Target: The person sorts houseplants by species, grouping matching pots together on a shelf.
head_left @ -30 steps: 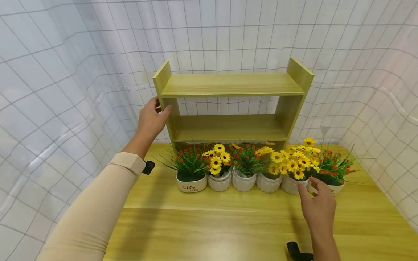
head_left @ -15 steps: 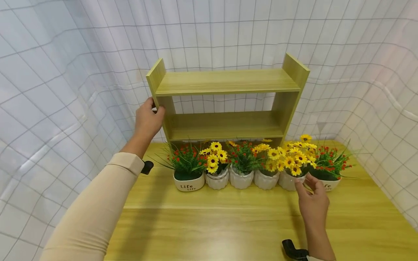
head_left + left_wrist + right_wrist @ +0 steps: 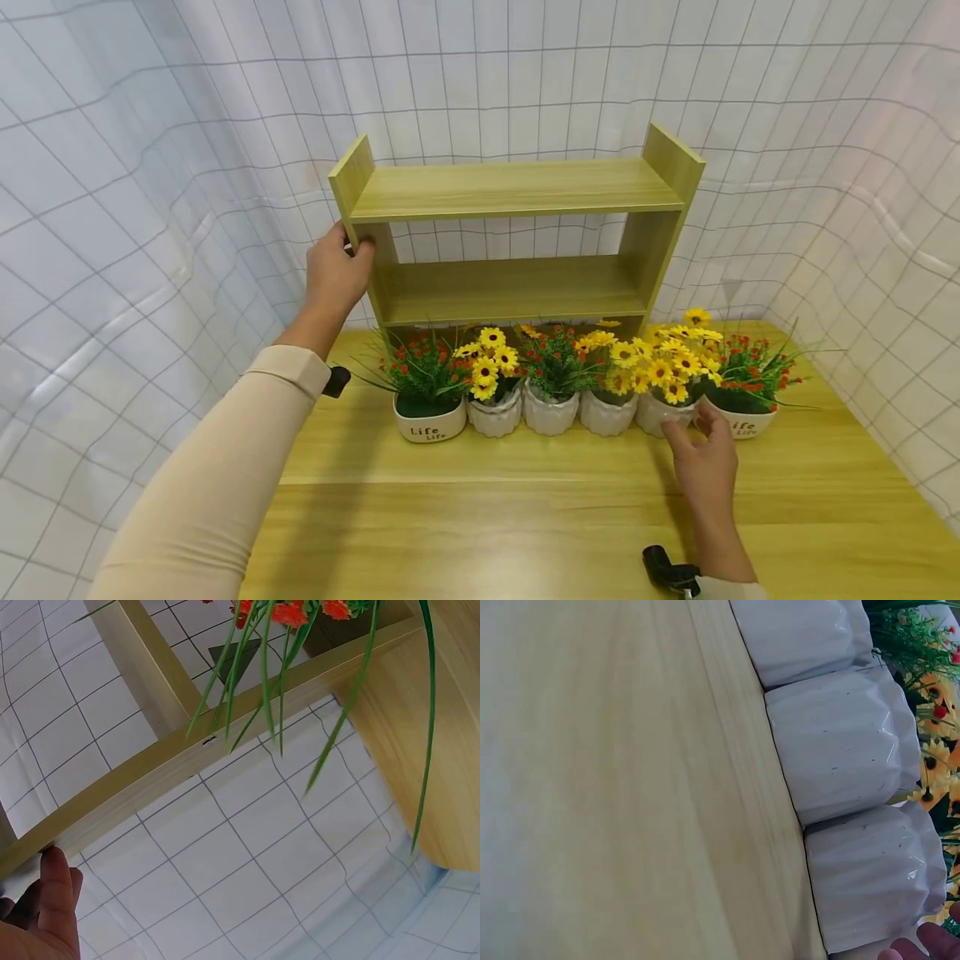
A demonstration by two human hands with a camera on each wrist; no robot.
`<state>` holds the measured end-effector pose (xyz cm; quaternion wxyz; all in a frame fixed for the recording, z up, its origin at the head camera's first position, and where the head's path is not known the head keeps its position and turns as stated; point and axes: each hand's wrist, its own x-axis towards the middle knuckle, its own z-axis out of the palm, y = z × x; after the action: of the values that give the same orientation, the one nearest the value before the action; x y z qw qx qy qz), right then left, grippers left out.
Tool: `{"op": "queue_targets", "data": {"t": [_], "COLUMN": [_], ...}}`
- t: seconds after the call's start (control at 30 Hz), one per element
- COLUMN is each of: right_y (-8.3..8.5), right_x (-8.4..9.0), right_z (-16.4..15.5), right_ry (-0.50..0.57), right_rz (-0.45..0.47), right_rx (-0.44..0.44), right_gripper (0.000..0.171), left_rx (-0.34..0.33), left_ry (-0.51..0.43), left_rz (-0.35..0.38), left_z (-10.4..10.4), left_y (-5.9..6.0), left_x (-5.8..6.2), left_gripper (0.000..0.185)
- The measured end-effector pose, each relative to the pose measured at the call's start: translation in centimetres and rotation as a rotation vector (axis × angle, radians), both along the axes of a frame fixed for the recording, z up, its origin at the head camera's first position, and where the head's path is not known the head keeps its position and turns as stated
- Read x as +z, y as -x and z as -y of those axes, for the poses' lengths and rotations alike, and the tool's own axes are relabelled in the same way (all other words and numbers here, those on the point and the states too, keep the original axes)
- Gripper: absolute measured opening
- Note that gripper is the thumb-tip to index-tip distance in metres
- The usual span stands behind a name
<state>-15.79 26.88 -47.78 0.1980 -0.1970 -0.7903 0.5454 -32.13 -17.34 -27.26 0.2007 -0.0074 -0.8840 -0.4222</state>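
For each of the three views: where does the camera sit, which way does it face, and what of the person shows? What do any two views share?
Head: worn high, faces forward and down at the shelf, the pot row and table; both forearms, left hand and right hand show.
Left wrist: looks up along the shelf's side panel past red flowers; fingertips show.
Right wrist: close over the table, at white pots; fingertips at the edge.
Shared: head and right wrist both show the white pots and table.
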Motion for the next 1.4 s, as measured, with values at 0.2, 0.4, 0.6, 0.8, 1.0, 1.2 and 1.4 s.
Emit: {"op": "queue_targets", "data": {"t": [0.2,0.4,0.6,0.8,1.0,1.2,1.4], "right_y": [0.8,1.2,1.6,2.2,2.9,3.1,2.6], "right_x": [-0.4,-0.5,-0.9,-1.3,-1.9,-2.1,-2.1], "right_z": [-0.1,-0.2,-0.5,-0.4,-0.4,-0.6,-0.4], "right_ry": [-0.008,0.021,0.022,-0.012,-0.101,-0.137,0.01], "right_rz": [-0.002,0.016,0.004,-0.046,-0.101,-0.146,-0.053], "right_rx": [0.002,0.009,0.004,-0.039,-0.072,-0.079,-0.068], "right_gripper": [0.078,0.084,0.087,0.08,0.065,0.049,0.081], "left_rx": [-0.006,0.009,0.009,0.013,0.03,0.022,0.023], "left_ry": [0.051,0.073,0.079,0.072,0.066,0.053,0.045], "left_rz": [0.001,-0.034,-0.054,-0.057,-0.053,-0.051,-0.044], "left_z": [0.0,-0.1,-0.3,-0.4,-0.4,-0.4,-0.4], "left_y": [0.1,0.1,0.1,0.1,0.2,0.1,0.1], "left_x": [-0.1,-0.4,-0.6,-0.8,-0.7,-0.7,-0.7], "left_gripper": [0.039,0.036,0.038,0.039,0.039,0.04,0.039]}}
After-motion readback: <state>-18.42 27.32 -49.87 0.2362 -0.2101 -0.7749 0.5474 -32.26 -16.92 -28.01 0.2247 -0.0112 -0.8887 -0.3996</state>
